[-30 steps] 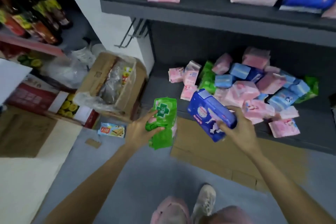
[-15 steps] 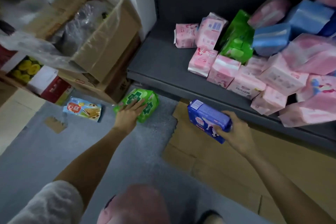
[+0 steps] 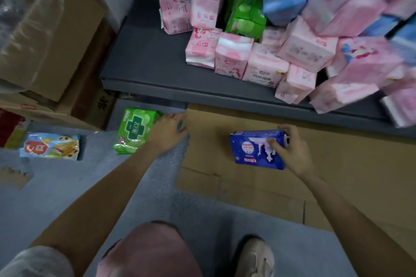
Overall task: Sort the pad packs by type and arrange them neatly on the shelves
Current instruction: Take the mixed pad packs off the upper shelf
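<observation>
Since the earlier frame, the green pack (image 3: 135, 131) has left the left hand (image 3: 167, 129): it lies flat on the grey floor (image 3: 67, 186), with that hand just beside it at 3 o'clock, grip apart, fingers relaxed and holding nothing. The right hand (image 3: 290, 152) is clamped on the blue pack (image 3: 257, 149), now low over the cardboard sheet (image 3: 337, 164); whether the pack touches the sheet cannot be told.

Step in hand, as judged: start one floor pile per type.

1. Lower the blue pack until it lies flat on the cardboard, then release.
2. Keep it well apart from the green pack, so the piles stay distinct.
3. Reach to 12 o'clock, where the mixed heap (image 3: 292, 51) sits on the shelf (image 3: 146, 58).
4. Lift from the heap's top; pulling a low pack may topple the rest off the edge.
</observation>
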{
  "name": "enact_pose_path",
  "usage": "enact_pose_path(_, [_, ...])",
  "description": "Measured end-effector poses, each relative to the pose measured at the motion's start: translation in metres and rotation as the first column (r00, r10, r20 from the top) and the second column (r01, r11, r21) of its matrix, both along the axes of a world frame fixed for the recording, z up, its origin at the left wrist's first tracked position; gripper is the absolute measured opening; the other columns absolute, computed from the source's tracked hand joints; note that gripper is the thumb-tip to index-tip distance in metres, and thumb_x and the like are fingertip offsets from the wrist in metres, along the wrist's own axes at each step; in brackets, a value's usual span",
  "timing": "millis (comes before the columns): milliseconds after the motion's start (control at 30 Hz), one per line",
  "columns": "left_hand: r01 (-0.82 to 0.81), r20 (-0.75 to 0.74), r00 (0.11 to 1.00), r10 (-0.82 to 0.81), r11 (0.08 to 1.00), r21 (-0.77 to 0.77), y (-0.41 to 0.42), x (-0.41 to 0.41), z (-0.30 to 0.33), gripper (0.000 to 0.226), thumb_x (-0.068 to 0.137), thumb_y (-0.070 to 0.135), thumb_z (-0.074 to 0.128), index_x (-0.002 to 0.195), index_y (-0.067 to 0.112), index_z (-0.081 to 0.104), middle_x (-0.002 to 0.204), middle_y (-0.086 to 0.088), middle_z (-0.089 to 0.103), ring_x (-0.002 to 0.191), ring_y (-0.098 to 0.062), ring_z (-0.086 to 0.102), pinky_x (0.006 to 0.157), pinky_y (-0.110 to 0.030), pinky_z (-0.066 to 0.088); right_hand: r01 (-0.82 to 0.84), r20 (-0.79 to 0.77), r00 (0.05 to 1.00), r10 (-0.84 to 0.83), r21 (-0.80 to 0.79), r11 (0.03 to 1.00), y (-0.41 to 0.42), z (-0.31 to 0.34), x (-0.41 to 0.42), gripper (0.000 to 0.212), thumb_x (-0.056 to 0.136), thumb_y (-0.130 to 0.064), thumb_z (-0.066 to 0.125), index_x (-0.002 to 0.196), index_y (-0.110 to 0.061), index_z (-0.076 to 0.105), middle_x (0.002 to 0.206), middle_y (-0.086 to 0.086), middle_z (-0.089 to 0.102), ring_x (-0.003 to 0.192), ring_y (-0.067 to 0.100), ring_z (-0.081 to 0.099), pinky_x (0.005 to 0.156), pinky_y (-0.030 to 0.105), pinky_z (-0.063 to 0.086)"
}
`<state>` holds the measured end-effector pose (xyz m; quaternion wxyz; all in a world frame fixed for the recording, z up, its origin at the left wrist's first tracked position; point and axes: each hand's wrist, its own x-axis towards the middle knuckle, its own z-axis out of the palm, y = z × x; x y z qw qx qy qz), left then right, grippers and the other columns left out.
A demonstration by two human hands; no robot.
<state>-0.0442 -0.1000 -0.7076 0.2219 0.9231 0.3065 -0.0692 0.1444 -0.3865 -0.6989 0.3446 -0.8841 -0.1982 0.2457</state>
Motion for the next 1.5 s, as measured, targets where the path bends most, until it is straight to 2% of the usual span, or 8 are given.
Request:
enact_pose_path(167, [0.182,0.052,0.983,-0.178,0.98,-0.082,-0.062,0.063,0.01,0.038,0.094,0.028,0.055,0.13,0.021,0.054,0.123,0.0,0.064,0.106,-0.021,0.06,0.075,-0.024,0.041,0.141,-0.021,0.989,-0.148,-0.197,0.97,-0.066,0.0,0.032,0.047,0.093,-0.044,0.051,0.131,-0.018,0.044,0.116,0.013,0.061,0.093,0.027,0.064,0.074,0.037,0.055])
enact_pose_path(300, [0.309,0.056,0.951,-0.306,0.948,-0.073,-0.107,0.098,0.023,0.033,0.095,0.027,0.054,0.127,0.022,0.058,0.116,0.008,0.068,0.107,-0.013,0.061,0.075,-0.019,0.038,0.175,0.064,0.984,-0.165,-0.241,0.954,-0.096,0.013,0.04,0.044,0.097,-0.027,0.051,0.138,-0.011,0.043,0.139,0.013,0.045,0.117,0.031,0.052,0.077,0.027,0.042])
enact_pose_path(467, [0.567,-0.082,0.823,-0.561,0.82,0.078,-0.137,0.124,0.079,0.035,0.094,0.034,0.05,0.127,0.027,0.056,0.123,0.006,0.063,0.112,-0.019,0.059,0.088,-0.033,0.049,-0.107,0.201,0.962,0.184,-0.343,0.933,-0.098,0.068,0.024,0.03,0.095,-0.024,0.052,0.124,-0.019,0.057,0.127,0.004,0.057,0.106,0.029,0.056,0.084,0.036,0.047])
enact_pose_path(600, [0.703,-0.076,0.703,-0.707,0.675,0.226,-0.135,0.132,0.172,0.04,0.096,0.038,0.047,0.135,0.028,0.049,0.13,0.002,0.058,0.116,-0.02,0.055,0.086,-0.032,0.044,-0.312,0.318,0.777,0.543,-0.554,0.771,-0.074,0.171,0.021,0.036,0.096,-0.036,0.045,0.131,-0.027,0.048,0.125,-0.002,0.059,0.111,0.023,0.056,0.085,0.032,0.042])
enact_pose_path(833, [0.377,0.544,0.469,-0.696,0.714,0.59,-0.101,0.131,0.34,0.029,0.091,0.03,0.053,0.114,0.019,0.067,0.101,0.004,0.069,0.094,-0.015,0.06,0.078,-0.027,0.044,-0.387,0.737,0.485,0.471,-0.302,0.871,-0.024,0.351,0.032,0.032,0.095,-0.035,0.05,0.124,-0.026,0.059,0.118,-0.003,0.064,0.105,0.02,0.06,0.076,0.032,0.044])
enact_pose_path(1033, [0.003,0.669,0.272,-0.692,0.696,0.718,-0.056,0.123,0.474,0.023,0.092,0.021,0.054,0.109,0.013,0.068,0.1,0.004,0.069,0.095,-0.018,0.06,0.082,-0.033,0.046,-0.477,0.987,0.159,0.024,0.055,0.877,0.031,0.476,0.051,0.028,0.088,-0.03,0.054,0.109,-0.016,0.067,0.102,-0.002,0.067,0.089,0.021,0.062,0.072,0.03,0.052])
enact_pose_path(1300, [-0.067,0.756,0.389,-0.526,0.802,0.593,-0.018,0.149,0.561,0.037,0.089,0.033,0.059,0.124,0.019,0.057,0.119,0.004,0.06,0.109,-0.015,0.05,0.092,-0.032,0.042,-0.429,0.986,0.087,-0.141,0.165,0.888,0.082,0.558,0.096,0.037,0.083,-0.032,0.051,0.11,-0.01,0.063,0.109,0.007,0.062,0.101,0.031,0.055,0.082,0.043,0.047])
enact_pose_path(1500, [-0.114,0.737,0.452,-0.502,0.788,0.606,0.004,0.195,0.602,0.058,0.084,0.043,0.067,0.134,0.023,0.047,0.132,-0.001,0.051,0.12,-0.02,0.045,0.099,-0.035,0.038,-0.051,0.984,0.054,-0.172,0.175,0.983,0.109,0.591,0.137,0.064,0.076,-0.05,0.07,0.125,-0.011,0.056,0.128,0.023,0.052,0.115,0.043,0.047,0.1,0.052,0.032])
